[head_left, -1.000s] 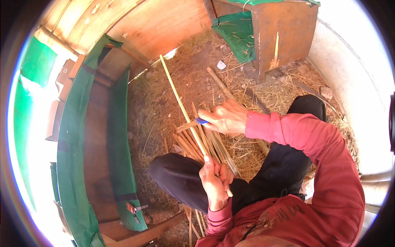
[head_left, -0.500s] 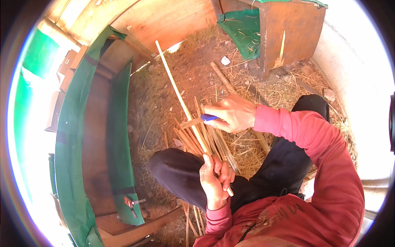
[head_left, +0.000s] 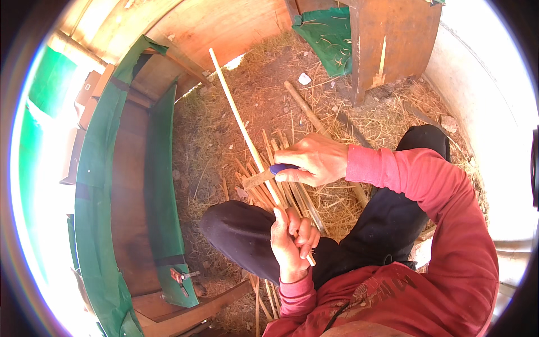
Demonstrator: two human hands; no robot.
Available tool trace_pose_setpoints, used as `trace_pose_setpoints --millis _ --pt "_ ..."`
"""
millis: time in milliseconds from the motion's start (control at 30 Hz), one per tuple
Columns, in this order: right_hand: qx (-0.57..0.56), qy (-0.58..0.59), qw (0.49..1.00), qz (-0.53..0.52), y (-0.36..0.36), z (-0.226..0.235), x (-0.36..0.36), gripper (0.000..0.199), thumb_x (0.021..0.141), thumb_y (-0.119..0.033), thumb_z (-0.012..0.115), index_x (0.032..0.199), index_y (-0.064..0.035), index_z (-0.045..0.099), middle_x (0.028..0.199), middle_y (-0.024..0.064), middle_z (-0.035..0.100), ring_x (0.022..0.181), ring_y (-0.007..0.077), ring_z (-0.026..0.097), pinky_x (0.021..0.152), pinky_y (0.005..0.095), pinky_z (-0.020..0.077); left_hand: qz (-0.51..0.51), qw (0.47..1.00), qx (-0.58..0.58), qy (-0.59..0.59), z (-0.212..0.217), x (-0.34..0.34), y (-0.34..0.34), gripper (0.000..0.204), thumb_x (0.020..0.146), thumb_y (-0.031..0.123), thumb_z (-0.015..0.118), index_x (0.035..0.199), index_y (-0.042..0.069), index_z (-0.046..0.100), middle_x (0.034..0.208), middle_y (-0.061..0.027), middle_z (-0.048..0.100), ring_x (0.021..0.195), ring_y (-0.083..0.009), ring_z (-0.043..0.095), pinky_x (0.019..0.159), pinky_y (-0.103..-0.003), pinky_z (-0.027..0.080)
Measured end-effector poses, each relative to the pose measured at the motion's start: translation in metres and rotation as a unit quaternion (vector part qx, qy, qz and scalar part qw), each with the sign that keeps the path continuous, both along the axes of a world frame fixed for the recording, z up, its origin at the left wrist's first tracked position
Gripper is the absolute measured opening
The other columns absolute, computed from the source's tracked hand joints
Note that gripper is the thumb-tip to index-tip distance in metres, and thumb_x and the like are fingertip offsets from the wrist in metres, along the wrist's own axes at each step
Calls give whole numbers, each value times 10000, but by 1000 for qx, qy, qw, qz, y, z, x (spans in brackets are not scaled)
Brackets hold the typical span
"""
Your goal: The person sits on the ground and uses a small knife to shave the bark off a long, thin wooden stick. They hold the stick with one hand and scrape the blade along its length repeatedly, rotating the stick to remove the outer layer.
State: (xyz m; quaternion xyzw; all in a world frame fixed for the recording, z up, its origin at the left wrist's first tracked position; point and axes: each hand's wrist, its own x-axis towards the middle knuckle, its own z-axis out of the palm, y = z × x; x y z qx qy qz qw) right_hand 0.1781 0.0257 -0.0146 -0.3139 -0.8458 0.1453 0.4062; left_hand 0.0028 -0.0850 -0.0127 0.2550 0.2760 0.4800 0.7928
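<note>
My left hand (head_left: pixel 292 241) is closed round the lower end of a long pale wooden stick (head_left: pixel 237 119), which slants up and away to the far left. In my right hand (head_left: pixel 317 160) is the blue handle of a knife (head_left: pixel 258 178). Its brownish blade lies across the stick, a little beyond my left hand. Whether the edge bites into the wood is too small to tell. Beneath the stick, a bundle of split wooden strips (head_left: pixel 292 194) rests on the ground between my legs.
A wooden bench draped in green cloth (head_left: pixel 98 185) runs along the left, with a small red and metal tool (head_left: pixel 178 276) on it. At the far right stands a wooden cabinet (head_left: pixel 396 45). A thick pole (head_left: pixel 306 106) lies on the straw-strewn ground. A pale wall curves along the right.
My right hand has drawn the knife a short way down the stick, toward my left hand. My left hand keeps its hold, and the whole view has shifted slightly.
</note>
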Motion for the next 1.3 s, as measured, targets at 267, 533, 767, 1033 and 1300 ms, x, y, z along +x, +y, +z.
trace_pose_setpoints --millis 267,533,767,1033,1300 --pt "50 -56 997 0 -2 2 3 268 887 -361 663 933 -101 615 677 86 604 542 323 591 469 430 428 56 994 1 90 3 6 -7 514 1036 465 350 641 136 338 436 25 236 314 -84 183 356 -265 152" --pt "167 -105 975 -99 1 -7 -16 380 861 -493 640 839 -129 532 604 53 493 487 277 587 392 415 431 116 982 21 148 5 11 -13 488 1039 445 360 661 137 346 432 26 236 320 -82 167 354 -264 133" --pt "179 -134 968 -116 23 -25 -23 374 883 -499 592 870 -136 505 624 90 514 478 299 586 381 418 427 121 986 -42 104 7 4 -4 465 1033 445 385 679 146 356 445 39 242 322 -73 173 358 -255 130" --pt "122 -18 848 -516 128 12 81 274 990 -371 496 964 -113 584 569 50 578 437 223 569 378 379 425 21 996 -10 83 1 9 -24 482 1022 482 377 660 164 365 440 41 248 319 -89 187 366 -265 172" --pt "59 16 994 -94 26 24 5 316 932 -434 588 899 -120 580 538 102 544 434 288 550 428 428 407 68 996 -23 45 -10 4 -3 481 1032 440 382 671 123 366 453 23 265 331 -82 192 352 -253 153"
